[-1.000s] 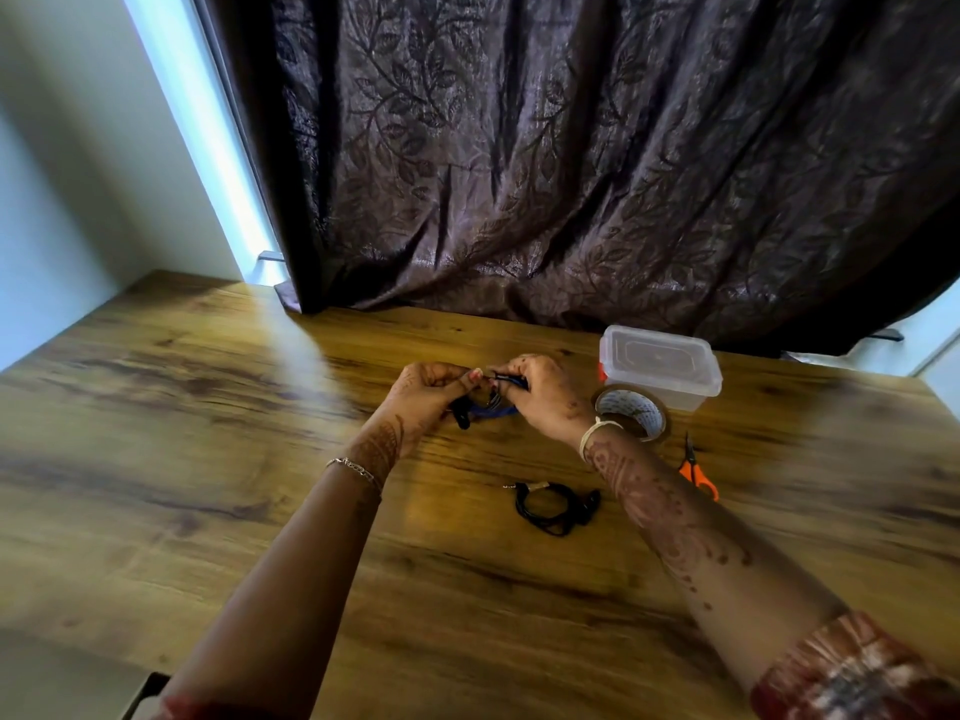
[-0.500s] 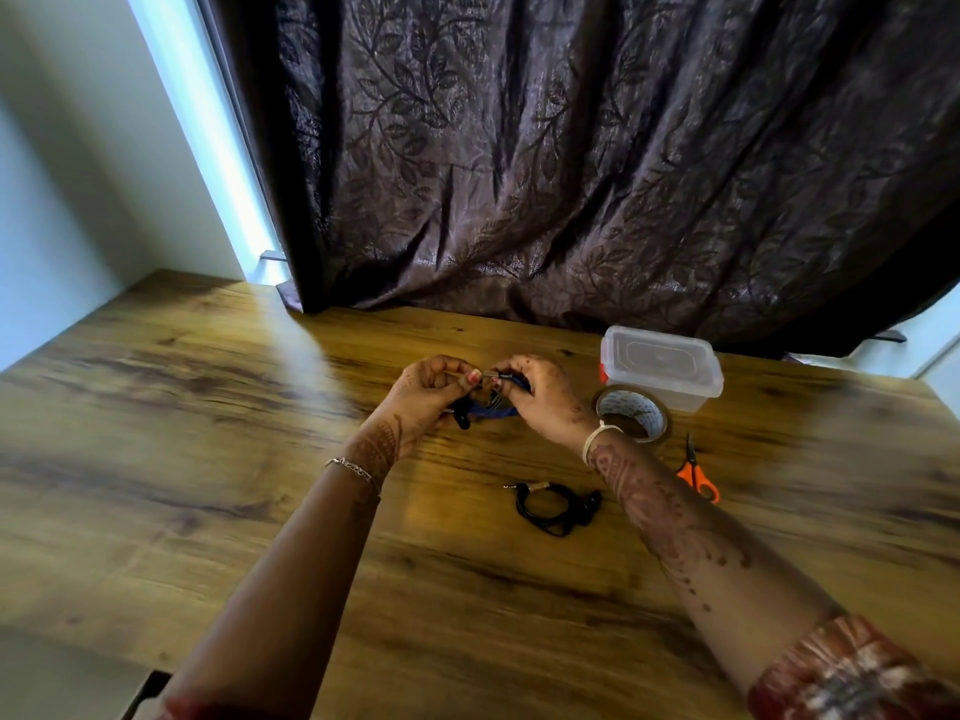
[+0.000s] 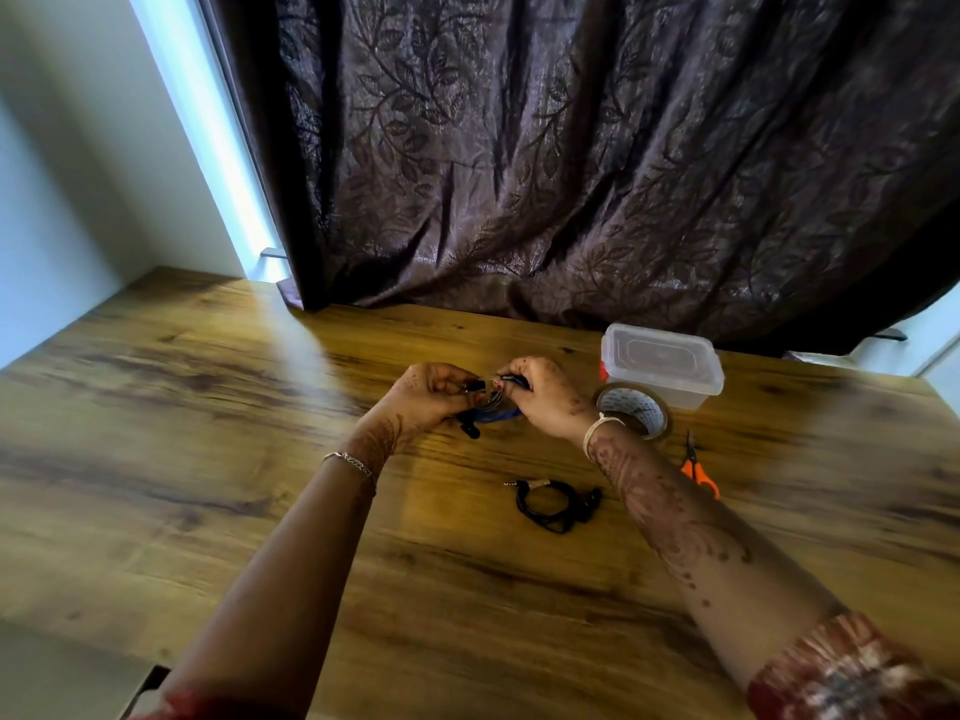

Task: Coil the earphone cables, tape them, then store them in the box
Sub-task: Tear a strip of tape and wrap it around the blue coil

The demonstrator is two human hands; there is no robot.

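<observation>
your left hand (image 3: 426, 397) and right hand (image 3: 545, 397) both pinch the blue earphone cable (image 3: 493, 414) just above the table (image 3: 208, 459), fingers curled round its loops. black coiled earphone (image 3: 556, 504) lies nearer you. far right: lidded clear box (image 3: 662, 363) – tape roll (image 3: 636, 410) touching it, orange scissors (image 3: 698, 467) nearer.

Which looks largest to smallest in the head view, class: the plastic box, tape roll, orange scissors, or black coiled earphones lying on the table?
1. plastic box
2. tape roll and black coiled earphones: too alike to rank
3. orange scissors
</observation>
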